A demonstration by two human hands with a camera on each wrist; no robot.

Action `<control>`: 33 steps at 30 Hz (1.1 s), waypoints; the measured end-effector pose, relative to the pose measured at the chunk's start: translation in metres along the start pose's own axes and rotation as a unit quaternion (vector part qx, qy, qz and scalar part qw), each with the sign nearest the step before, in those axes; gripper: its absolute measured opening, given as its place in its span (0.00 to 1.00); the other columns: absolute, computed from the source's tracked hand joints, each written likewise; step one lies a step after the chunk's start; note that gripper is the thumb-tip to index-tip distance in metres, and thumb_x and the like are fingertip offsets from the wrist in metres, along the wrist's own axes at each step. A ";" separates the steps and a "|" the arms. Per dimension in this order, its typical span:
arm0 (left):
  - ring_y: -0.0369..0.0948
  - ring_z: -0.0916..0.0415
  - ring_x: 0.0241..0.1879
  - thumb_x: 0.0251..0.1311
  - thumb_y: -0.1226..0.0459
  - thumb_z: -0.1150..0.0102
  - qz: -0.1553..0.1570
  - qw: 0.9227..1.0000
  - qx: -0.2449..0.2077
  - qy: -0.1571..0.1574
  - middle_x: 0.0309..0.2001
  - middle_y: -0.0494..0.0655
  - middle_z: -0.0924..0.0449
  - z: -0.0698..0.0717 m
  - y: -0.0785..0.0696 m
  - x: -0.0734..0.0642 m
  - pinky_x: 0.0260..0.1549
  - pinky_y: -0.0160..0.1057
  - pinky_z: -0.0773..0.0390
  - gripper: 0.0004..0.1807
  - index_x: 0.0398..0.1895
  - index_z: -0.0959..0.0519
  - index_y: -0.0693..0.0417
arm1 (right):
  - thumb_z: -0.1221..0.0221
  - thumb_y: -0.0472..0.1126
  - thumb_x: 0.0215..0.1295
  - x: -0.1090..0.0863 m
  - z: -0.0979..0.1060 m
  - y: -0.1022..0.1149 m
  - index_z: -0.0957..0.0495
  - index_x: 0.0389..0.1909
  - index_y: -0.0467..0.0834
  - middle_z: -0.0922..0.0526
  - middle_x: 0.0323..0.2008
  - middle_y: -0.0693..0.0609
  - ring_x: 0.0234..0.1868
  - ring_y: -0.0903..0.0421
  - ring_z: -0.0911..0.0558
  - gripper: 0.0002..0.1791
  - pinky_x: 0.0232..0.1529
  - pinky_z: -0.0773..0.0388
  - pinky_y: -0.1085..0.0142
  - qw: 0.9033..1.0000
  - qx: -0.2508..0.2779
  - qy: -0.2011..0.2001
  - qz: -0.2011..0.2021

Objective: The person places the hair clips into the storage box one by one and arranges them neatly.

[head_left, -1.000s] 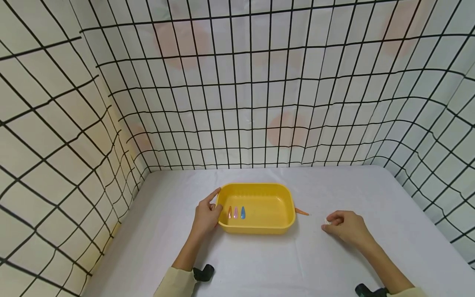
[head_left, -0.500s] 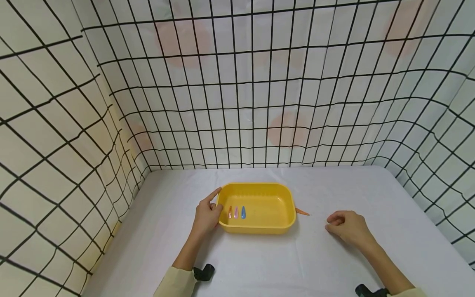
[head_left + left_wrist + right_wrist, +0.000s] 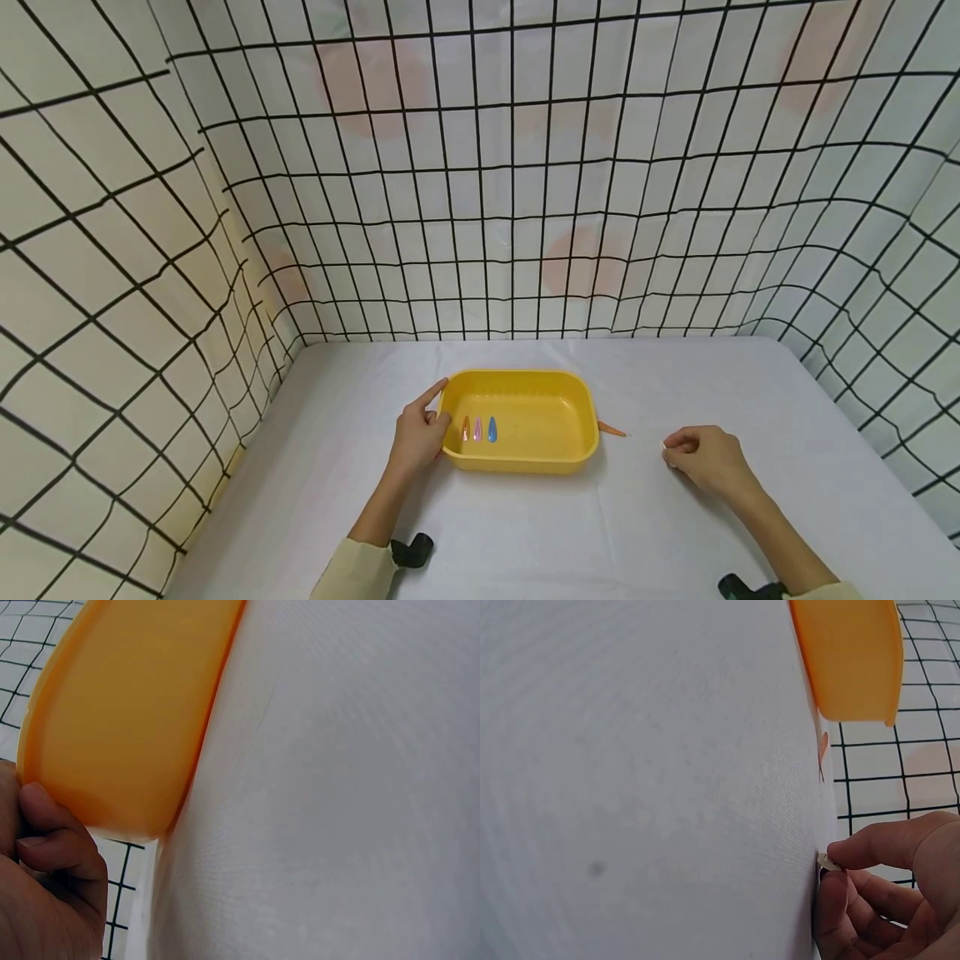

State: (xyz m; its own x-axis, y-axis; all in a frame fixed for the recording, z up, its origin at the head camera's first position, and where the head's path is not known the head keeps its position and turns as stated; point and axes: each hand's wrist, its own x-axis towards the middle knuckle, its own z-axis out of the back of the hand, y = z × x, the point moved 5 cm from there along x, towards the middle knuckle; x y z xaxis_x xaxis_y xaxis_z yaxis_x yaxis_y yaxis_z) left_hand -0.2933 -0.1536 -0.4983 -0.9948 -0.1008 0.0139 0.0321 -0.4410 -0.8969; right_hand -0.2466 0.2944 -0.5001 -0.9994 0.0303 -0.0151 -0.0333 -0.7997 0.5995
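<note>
Running from the left hand (image 3: pixel 417 432) towards the right hand (image 3: pixel 705 458), the long axis of the yellow tray (image 3: pixel 517 466) is seen in the head view. On this relation, it may be judged, the coming move depends: the tray lies to the left of the right hand, with a gap between, while its other end is held by the left hand. The two hands are placed well apart. Beside the left thumb, inside the tray, an orange clip (image 3: pixel 466 428), a pink clip (image 3: pixel 477 429) and a blue clip (image 3: pixel 492 429) are laid in a row, their long axes pointing away from the person. Between the tray and the right hand, which is the nearer one, an orange stick (image 3: pixel 611 428) is seen on the white cloth (image 3: pixel 525 533), its pointed end directed to that hand. Whether the tray is touched by it cannot be told.

In the left wrist view, the tray's rim is gripped by the curled fingers of the left hand. The clips cannot be seen from this side.

In the right wrist view, a small pale piece (image 3: pixel 829 862) is pinched by the right hand, close to the cloth; it is mostly hidden, so its kind cannot be told. For anything to be carried from there into the tray, a path leftward, past the orange stick, would probably be required.
</note>
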 end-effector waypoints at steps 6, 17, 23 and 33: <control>0.37 0.43 0.10 0.63 0.68 0.44 0.006 1.000 0.008 -0.002 0.11 0.41 0.38 0.000 0.000 0.000 0.11 0.30 0.37 0.34 0.73 0.27 0.37 | 0.34 0.43 0.63 0.001 -0.001 0.000 0.13 0.40 0.39 0.14 0.26 0.55 0.27 0.59 0.20 0.11 0.28 0.27 0.67 1.000 0.012 0.000 -0.013; 0.37 0.43 0.10 0.63 0.68 0.44 0.005 1.000 0.008 -0.004 0.12 0.41 0.38 0.000 0.001 0.001 0.11 0.30 0.37 0.33 0.73 0.26 0.38 | 0.37 0.42 0.65 0.003 -0.004 -0.001 0.15 0.43 0.38 0.14 0.25 0.55 0.26 0.58 0.18 0.12 0.32 0.27 0.65 0.999 0.030 0.003 -0.020; 0.37 0.43 0.11 0.63 0.67 0.44 0.006 1.000 0.009 -0.003 0.12 0.41 0.38 0.000 0.001 0.001 0.12 0.30 0.37 0.33 0.73 0.26 0.37 | 0.36 0.42 0.67 0.006 -0.009 0.001 0.16 0.46 0.36 0.12 0.28 0.53 0.26 0.58 0.16 0.14 0.32 0.25 0.66 0.998 0.055 0.009 -0.024; 0.38 0.42 0.10 0.63 0.68 0.44 0.005 1.000 0.005 0.000 0.12 0.41 0.38 0.000 0.001 0.000 0.11 0.30 0.36 0.33 0.73 0.27 0.37 | 0.37 0.41 0.68 0.010 -0.013 0.017 0.17 0.49 0.35 0.12 0.32 0.50 0.28 0.57 0.15 0.16 0.29 0.21 0.68 0.993 0.106 0.028 -0.033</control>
State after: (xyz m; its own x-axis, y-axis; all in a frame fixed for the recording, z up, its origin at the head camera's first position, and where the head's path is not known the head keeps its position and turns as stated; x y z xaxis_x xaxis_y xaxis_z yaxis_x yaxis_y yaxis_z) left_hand -0.2936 -0.1536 -0.4989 -0.9943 -0.1062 0.0048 0.0436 -0.4485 -0.8927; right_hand -0.2574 0.2735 -0.5009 -0.9940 0.0411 -0.1013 -0.1035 -0.6530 0.7502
